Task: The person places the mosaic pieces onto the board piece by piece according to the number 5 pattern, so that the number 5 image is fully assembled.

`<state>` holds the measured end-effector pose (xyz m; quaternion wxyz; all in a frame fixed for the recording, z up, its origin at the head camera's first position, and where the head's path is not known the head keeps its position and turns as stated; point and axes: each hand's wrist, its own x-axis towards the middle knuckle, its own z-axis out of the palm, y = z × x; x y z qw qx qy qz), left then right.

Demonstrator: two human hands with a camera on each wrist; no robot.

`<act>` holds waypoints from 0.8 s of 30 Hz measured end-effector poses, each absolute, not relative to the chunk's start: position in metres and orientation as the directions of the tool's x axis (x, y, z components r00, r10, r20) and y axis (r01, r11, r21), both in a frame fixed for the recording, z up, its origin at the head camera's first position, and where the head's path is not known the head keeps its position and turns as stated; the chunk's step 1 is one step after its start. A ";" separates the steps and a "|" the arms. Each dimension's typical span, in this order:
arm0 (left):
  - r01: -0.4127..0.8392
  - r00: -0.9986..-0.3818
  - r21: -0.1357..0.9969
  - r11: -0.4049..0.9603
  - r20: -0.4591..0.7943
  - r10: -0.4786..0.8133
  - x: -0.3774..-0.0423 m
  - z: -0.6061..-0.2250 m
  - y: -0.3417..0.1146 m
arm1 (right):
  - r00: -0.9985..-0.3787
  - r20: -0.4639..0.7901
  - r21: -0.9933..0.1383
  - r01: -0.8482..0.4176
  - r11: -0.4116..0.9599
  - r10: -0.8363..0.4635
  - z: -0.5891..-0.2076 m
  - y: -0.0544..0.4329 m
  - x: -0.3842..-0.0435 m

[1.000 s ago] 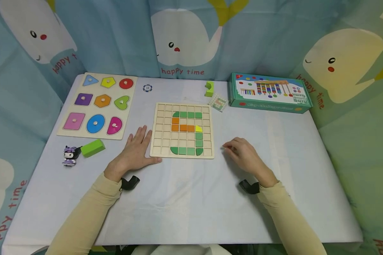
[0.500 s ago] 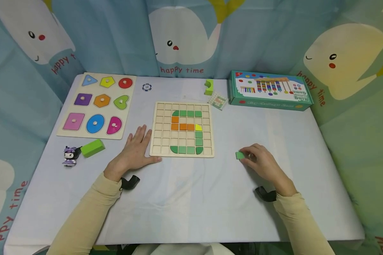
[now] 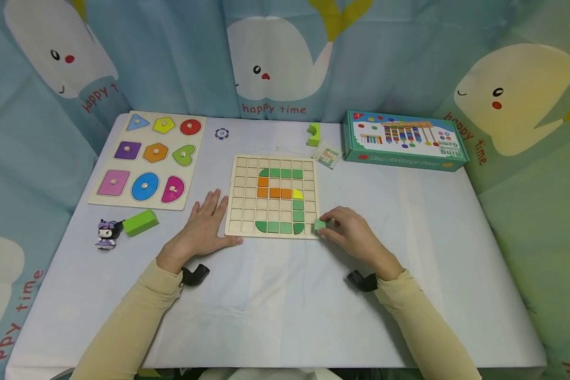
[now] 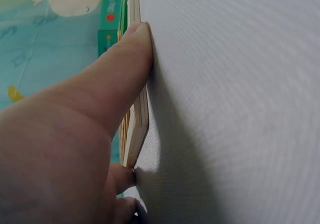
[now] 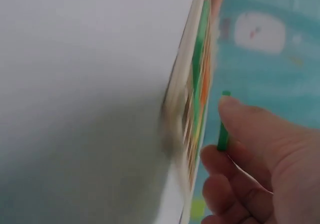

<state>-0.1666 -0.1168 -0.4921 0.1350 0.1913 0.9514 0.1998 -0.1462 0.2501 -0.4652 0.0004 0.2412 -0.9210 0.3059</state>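
A wooden grid board [image 3: 245, 210] lies mid-table, with green, orange and yellow tiles set in its squares. My left hand [image 3: 196, 232] rests flat at the board's lower left corner, fingers spread. In the left wrist view the thumb [image 4: 117, 69] lies along the board's edge [image 4: 141, 112]. My right hand [image 3: 353, 232] pinches a small green square tile [image 3: 319, 225] between thumb and fingers, over the board's right rim near its lower corner. The right wrist view shows this thin tile [image 5: 223, 129] edge-on, held off the board's surface.
A shape puzzle [image 3: 103, 202] lies at back left. Below it are a green block [image 3: 141, 222] and a small figurine [image 3: 106, 234]. Behind the board sit a poker chip [image 3: 221, 133], a notched green block [image 3: 314, 134], a pattern card [image 3: 327, 154] and a game box [image 3: 404, 140].
My right hand first draws away to the right of the board, then comes back left to its right rim with the green tile. The left hand stays at the board's corner.
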 end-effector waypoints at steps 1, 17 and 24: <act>0.308 -0.890 0.432 0.848 -0.183 0.417 -0.166 -0.492 -0.117 | -0.875 0.153 -0.566 -0.459 0.685 -0.459 -0.464 0.241 -0.149; 0.311 -0.887 0.423 0.851 -0.193 0.420 -0.166 -0.491 -0.118 | -0.820 0.126 -0.442 -0.550 0.709 -0.558 -0.467 0.143 -0.185; 0.319 -0.886 0.416 0.851 -0.189 0.424 -0.167 -0.492 -0.118 | -0.813 0.119 -0.428 -0.559 0.710 -0.570 -0.469 0.129 -0.190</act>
